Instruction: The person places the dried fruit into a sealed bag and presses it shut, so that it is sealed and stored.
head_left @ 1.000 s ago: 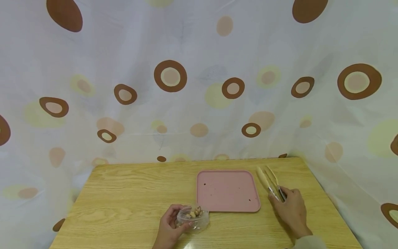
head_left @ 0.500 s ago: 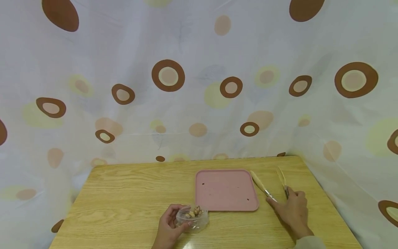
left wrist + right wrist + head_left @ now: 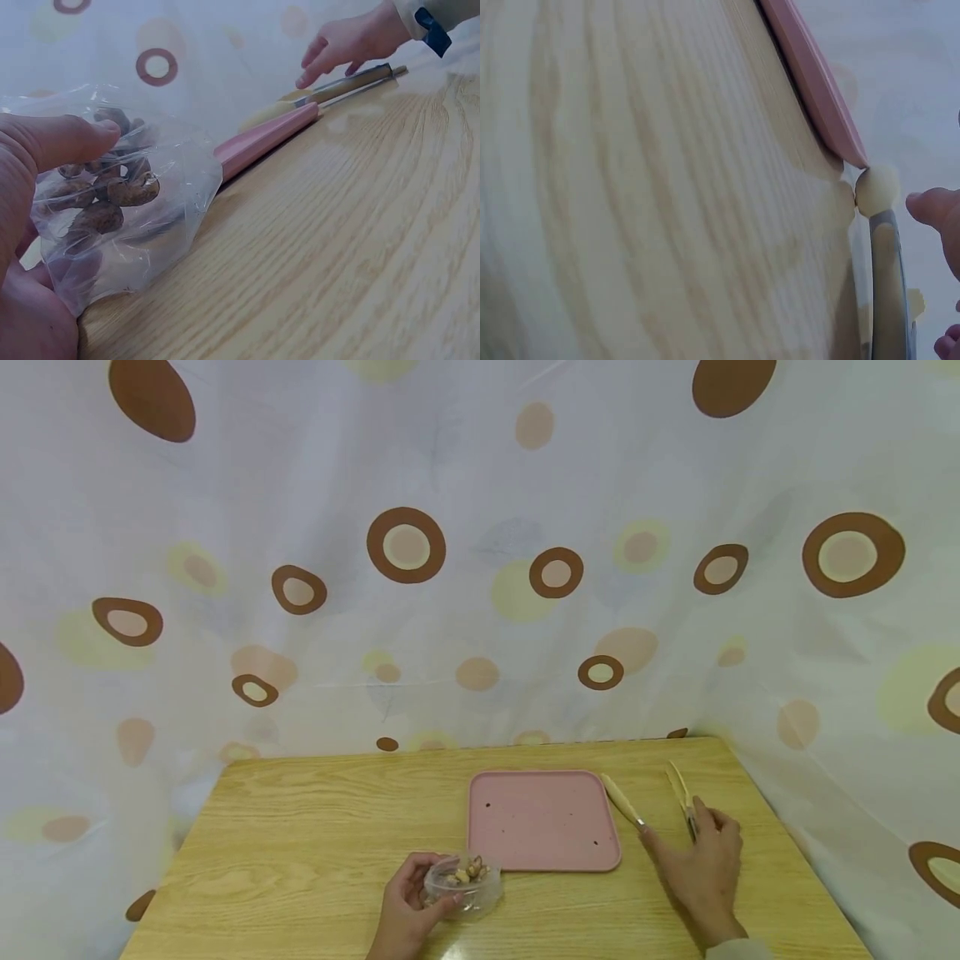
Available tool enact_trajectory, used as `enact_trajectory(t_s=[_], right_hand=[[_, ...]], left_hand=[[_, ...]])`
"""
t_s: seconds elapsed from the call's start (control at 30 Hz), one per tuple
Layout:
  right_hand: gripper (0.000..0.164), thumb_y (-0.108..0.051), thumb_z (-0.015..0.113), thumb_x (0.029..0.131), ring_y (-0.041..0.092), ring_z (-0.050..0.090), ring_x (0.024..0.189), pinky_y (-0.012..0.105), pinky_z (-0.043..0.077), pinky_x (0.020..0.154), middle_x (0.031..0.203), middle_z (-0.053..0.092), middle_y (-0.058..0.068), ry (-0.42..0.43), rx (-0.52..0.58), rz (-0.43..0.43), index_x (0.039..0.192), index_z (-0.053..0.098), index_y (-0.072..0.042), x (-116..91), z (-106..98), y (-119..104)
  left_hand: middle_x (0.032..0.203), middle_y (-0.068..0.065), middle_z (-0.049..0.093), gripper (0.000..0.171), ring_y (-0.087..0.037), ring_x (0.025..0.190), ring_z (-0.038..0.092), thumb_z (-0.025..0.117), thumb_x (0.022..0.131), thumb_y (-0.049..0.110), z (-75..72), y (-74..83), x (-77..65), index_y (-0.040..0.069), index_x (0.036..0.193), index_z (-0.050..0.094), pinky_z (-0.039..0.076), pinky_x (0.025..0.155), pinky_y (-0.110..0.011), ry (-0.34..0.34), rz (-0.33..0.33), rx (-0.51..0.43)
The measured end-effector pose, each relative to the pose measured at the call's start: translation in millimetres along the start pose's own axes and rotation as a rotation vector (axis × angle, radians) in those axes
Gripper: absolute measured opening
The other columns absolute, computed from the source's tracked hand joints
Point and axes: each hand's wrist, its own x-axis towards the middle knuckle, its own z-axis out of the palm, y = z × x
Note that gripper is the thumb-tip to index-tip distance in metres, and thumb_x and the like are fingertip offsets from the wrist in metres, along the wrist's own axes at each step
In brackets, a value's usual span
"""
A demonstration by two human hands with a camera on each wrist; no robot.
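My left hand [image 3: 408,906] holds a clear plastic bag [image 3: 483,893] with its thumb on the near side. Inside lie several brown and cream lumps [image 3: 467,871], whose kind I cannot make out; up close in the left wrist view they look rough and curved. My right hand [image 3: 701,868] is over the handle end of a pair of tongs [image 3: 621,797] with beige tips and metal arms. The tongs lie spread on the table. In the left wrist view the right hand [image 3: 360,41] hovers above them, and in the right wrist view its thumb [image 3: 936,208] stands apart from them.
A pink tray [image 3: 540,818] with a few dark specks lies between the hands, its right edge next to the tongs' left arm. The wooden table [image 3: 315,827] ends at a patterned curtain [image 3: 480,610] behind and at the sides.
The tongs have spread apart, their left tip moving toward the tray. My right hand's fingers have loosened from them. My left hand and the bag have stayed in place.
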Motion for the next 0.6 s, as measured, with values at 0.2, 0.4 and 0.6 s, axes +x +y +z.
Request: enact_trajectory(t_s=[0.2, 0.4, 0.6], right_hand=[[0.069, -0.018, 0.087, 0.091, 0.053, 0.047, 0.137, 0.072, 0.045, 0.108, 0.148, 0.049, 0.032, 0.014, 0.066, -0.173, 0.150, 0.059, 0.003, -10, 11, -10], [0.060, -0.011, 0.088, 0.088, 0.046, 0.052, 0.132, 0.062, 0.047, 0.104, 0.141, 0.054, 0.026, 0.017, 0.094, -0.227, 0.143, 0.067, 0.002, -18, 21, -19], [0.051, -0.008, 0.089, 0.088, 0.039, 0.056, 0.130, 0.052, 0.046, 0.105, 0.138, 0.059, 0.021, -0.025, 0.085, -0.305, 0.134, 0.072, 0.001, -27, 28, -34]], left_hand=[[0.128, 0.000, 0.077, 0.048, -0.007, 0.117, 0.073, 0.080, 0.088, -0.010, -2.0, 1.5, 1.2, -0.014, 0.129, 0.056, 0.060, 0.103, -0.021, 0.016, 0.025, -0.040], [0.126, 0.007, 0.077, 0.050, -0.005, 0.118, 0.073, 0.080, 0.089, -0.010, -2.0, 2.2, 1.1, -0.018, 0.129, 0.052, 0.059, 0.104, -0.020, 0.006, 0.031, -0.063], [0.125, 0.007, 0.076, 0.051, -0.006, 0.117, 0.073, 0.079, 0.089, -0.012, -1.2, 3.6, 1.3, -0.019, 0.131, 0.050, 0.060, 0.102, -0.021, 0.011, 0.019, -0.098]])
